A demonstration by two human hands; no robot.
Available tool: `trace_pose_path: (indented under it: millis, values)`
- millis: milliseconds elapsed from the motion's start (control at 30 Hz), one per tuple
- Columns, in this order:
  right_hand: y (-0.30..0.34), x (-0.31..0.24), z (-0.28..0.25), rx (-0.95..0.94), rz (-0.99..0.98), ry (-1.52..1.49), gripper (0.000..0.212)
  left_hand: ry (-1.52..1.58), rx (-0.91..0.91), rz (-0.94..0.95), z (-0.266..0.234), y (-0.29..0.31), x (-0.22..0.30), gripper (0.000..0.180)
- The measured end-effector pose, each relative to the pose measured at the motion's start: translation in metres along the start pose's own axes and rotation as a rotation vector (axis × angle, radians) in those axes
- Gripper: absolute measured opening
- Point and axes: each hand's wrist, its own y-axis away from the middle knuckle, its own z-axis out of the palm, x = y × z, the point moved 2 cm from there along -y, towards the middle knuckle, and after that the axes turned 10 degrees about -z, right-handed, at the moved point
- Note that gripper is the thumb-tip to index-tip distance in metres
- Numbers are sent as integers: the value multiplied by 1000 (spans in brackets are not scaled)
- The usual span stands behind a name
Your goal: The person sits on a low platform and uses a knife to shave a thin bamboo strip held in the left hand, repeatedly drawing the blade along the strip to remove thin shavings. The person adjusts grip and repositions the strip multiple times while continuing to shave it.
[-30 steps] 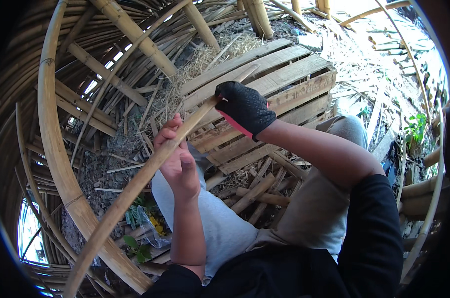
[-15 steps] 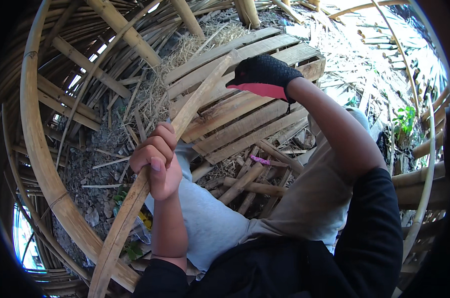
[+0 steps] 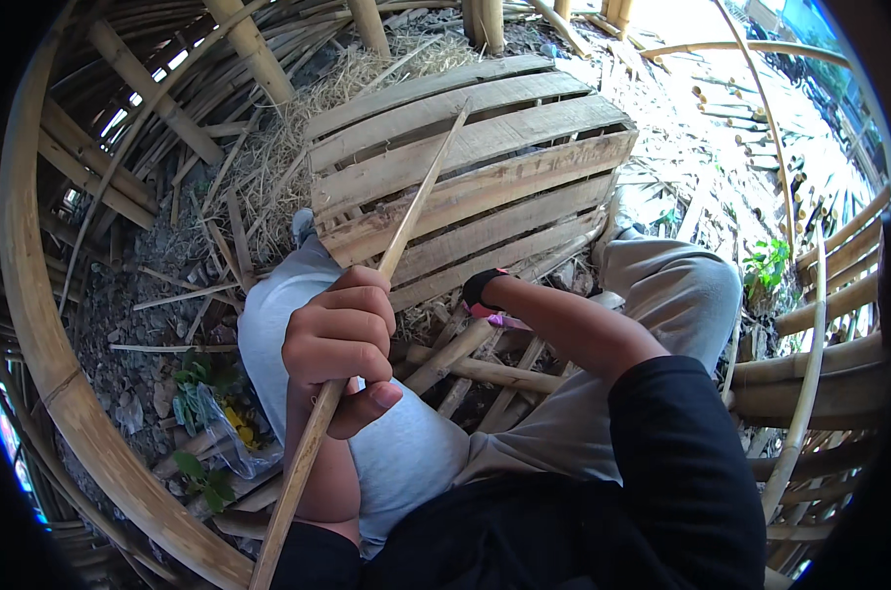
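Observation:
My bare left hand (image 3: 342,334) is closed around a long bamboo strip (image 3: 303,467), its fingers wrapped over it. The strip slants from the lower edge up over the slatted wooden pallet (image 3: 524,133), its narrow side turned up, and its far end lies above the boards. Low between my knees is my right hand (image 3: 481,291), in a black and pink glove. Only the part near the wrist shows; its fingers are hidden, so whether it holds anything cannot be seen. A small pink-purple scrap (image 3: 506,322) lies on the ground close to that glove.
A thick curved bamboo pole (image 3: 47,364) runs down the left side. Bamboo pieces (image 3: 504,374) lie between my legs. A clear plastic bag (image 3: 231,433) sits on the ground at lower left, and straw (image 3: 268,182) borders the pallet. Bamboo rails (image 3: 809,393) stand at right.
My right hand has dropped from beside the strip's far end to between my knees. The strip has turned from its broad face to its edge, and my left hand's hold has rotated with it.

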Motion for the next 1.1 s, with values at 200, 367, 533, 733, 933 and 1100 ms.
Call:
trace_pose_path:
  millis: [200, 367, 533, 733, 933, 1100]
  values:
    - [-30, -2, 15, 95, 67, 61, 52, -23, -8, -29, -8, 5, 6, 42]
    - [-39, -17, 31, 134, 124, 112, 50, -24, -24, -44, -7, 4, 9, 41]
    - [-46, -19, 35, 161, 149, 171, 49, -26, -1, -4, -7, 4, 6, 39]
    - [-19, 11, -18, 171, 144, 201, 47, -44, 45, 23, -15, 7, 5, 40]
    - [84, 4, -151, 103, 42, -507, 32, -46, 84, -4, -25, 11, 6, 39]
    - [182, -10, -250, 660, -298, -759, 34, -57, 74, -15, -29, 15, 11, 35]
